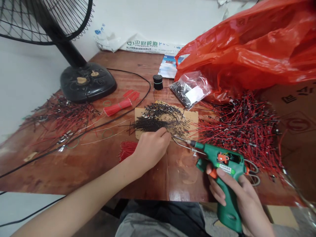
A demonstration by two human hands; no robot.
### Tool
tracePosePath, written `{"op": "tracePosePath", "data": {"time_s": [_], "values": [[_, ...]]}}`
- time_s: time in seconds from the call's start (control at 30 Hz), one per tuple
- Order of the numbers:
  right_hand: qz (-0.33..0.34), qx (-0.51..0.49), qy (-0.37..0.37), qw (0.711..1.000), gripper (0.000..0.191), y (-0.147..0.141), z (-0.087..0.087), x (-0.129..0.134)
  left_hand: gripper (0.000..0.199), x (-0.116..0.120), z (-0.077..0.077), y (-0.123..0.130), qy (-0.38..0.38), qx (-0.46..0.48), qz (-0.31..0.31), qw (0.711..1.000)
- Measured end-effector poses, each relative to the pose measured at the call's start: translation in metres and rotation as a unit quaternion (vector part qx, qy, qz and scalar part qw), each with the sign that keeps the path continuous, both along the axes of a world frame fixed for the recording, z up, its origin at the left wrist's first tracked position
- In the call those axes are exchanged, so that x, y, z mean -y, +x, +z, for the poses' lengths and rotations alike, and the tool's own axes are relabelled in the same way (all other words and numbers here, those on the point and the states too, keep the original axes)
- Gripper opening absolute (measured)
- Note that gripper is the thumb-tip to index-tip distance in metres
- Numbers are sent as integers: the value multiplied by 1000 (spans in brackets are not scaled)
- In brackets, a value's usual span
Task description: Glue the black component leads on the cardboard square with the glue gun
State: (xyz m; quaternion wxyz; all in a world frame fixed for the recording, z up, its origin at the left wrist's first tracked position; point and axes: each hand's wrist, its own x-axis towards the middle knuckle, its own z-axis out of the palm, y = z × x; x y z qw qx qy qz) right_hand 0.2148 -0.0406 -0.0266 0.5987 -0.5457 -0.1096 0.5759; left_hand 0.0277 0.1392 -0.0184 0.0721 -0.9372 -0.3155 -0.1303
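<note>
My right hand [248,199] is wrapped round the grip of a green soldering gun [209,151], one finger by its orange trigger. The gun's metal tip [179,138] points left, close to the fingertips of my left hand [154,148]. Those fingers are pinched together, and whatever sits between them is too small or hidden to make out. Beneath and behind them lies a cardboard sheet [194,120] bearing a bundle of black wires [150,124] and many small dark parts. A bundle of red wires [127,149] is partly covered by my left wrist.
Red and black wire assemblies [244,131] heap up at the right, with another pile [66,113] at the left. Behind are a fan [86,84], a black spool [158,82], a clear bag [191,92] and a red plastic bag [247,49]. A black cable [118,113] crosses the table.
</note>
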Motion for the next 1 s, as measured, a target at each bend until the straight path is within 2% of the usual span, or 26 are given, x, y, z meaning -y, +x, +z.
{"op": "tracePosePath", "data": {"time_s": [0.77, 1.0], "values": [[10, -19, 5, 1000, 19, 1, 5, -3, 19, 1, 1, 1, -5, -11, 5, 1000], [10, -16, 12, 1000, 18, 2, 2, -2, 18, 2, 0, 0, 2, -8, 1, 1000]]}}
